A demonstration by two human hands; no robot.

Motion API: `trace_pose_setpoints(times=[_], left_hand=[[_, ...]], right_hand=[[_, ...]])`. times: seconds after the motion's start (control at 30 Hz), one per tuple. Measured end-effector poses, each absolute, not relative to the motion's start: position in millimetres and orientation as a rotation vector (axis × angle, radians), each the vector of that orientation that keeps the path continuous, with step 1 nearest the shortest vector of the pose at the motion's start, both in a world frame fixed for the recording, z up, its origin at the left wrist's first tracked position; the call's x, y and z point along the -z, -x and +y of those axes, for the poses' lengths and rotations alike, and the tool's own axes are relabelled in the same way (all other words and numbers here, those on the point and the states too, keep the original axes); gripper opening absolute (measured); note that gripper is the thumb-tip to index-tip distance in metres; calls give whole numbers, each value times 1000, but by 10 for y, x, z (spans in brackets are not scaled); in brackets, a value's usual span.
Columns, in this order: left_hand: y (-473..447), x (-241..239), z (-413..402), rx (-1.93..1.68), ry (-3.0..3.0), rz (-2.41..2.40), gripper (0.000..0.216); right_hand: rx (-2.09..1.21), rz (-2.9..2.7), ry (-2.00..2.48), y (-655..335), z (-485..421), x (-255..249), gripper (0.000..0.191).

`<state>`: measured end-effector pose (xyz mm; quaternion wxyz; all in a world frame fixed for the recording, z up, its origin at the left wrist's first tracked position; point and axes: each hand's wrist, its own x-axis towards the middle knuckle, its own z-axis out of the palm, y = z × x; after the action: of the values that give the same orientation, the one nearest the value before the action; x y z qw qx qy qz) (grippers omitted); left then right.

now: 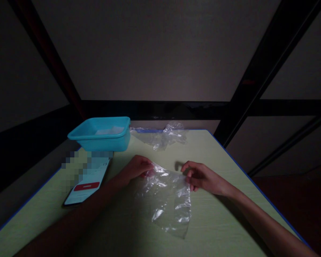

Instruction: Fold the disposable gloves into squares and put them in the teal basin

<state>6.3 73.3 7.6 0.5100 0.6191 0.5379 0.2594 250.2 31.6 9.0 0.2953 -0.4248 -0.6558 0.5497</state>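
A clear plastic bag (167,198) lies flat on the pale green table (216,228), its open end pointing away from me. My left hand (136,168) pinches the bag's far left corner with closed fingers. My right hand (202,176) pinches the far right corner the same way. Both forearms rest low over the tabletop.
A turquoise plastic tub (101,134) stands at the far left of the table. Beside it lies another crumpled clear bag (166,137). A lit phone (87,182) lies flat on the left. Dark metal frame bars (256,71) rise behind the table. The room is dim.
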Motion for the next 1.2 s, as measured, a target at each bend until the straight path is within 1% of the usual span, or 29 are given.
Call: trace_pose_setpoints(times=[0.2, 0.27, 0.37, 0.5, 0.63, 0.7, 0.73, 0.77, 0.8, 0.87, 0.93, 1.0, 1.07, 1.2], left_hand=[[-66, -75, 990, -555, -1616, 1214, 18], [-76, -68, 1085, -529, -1660, 1184, 15], [-113, -49, 1207, -514, -1721, 1135, 13], [-230, -20, 1288, -527, -1838, 1072, 27], [-417, -7, 1269, -561, -1982, 1013, 35], [-491, -17, 1232, -584, -2050, 987, 38], [-510, -29, 1205, -603, -2084, 979, 39], [-514, -46, 1170, -629, -2115, 977, 39], [-501, -66, 1125, -657, -2140, 980, 38], [-433, -114, 993, -708, -2213, 978, 30], [-334, -157, 803, -726, -2404, 900, 23], [-237, -182, 578, -590, -2643, 703, 23], [-166, -176, 363, -445, -2780, 526, 29], [-96, -101, 115, -275, -2854, 361, 55]], right_hand=[[-1718, -1785, 1095, -2484, 252, -128, 9], [-1838, -1766, 1090, -2476, 237, -118, 9], [-2021, -1722, 1026, -2446, 197, -92, 16], [-2230, -1690, 848, -2333, 87, -43, 28], [-2342, -1697, 700, -2230, -31, -53, 44], [-2391, -1738, 672, -2251, -50, -102, 48], [-2394, -1776, 676, -2283, -43, -132, 46], [-2355, -1822, 696, -2325, -25, -162, 43], [-2243, -1868, 748, -2372, 3, -190, 37], [-1824, -1923, 886, -2464, 83, -228, 28], [-1335, -1971, 985, -2526, 171, -240, 26], [-987, -2093, 994, -2551, 247, -228, 27], [-780, -2281, 960, -2549, 297, -197, 30], [-591, -2590, 991, -2528, 338, -115, 37]])
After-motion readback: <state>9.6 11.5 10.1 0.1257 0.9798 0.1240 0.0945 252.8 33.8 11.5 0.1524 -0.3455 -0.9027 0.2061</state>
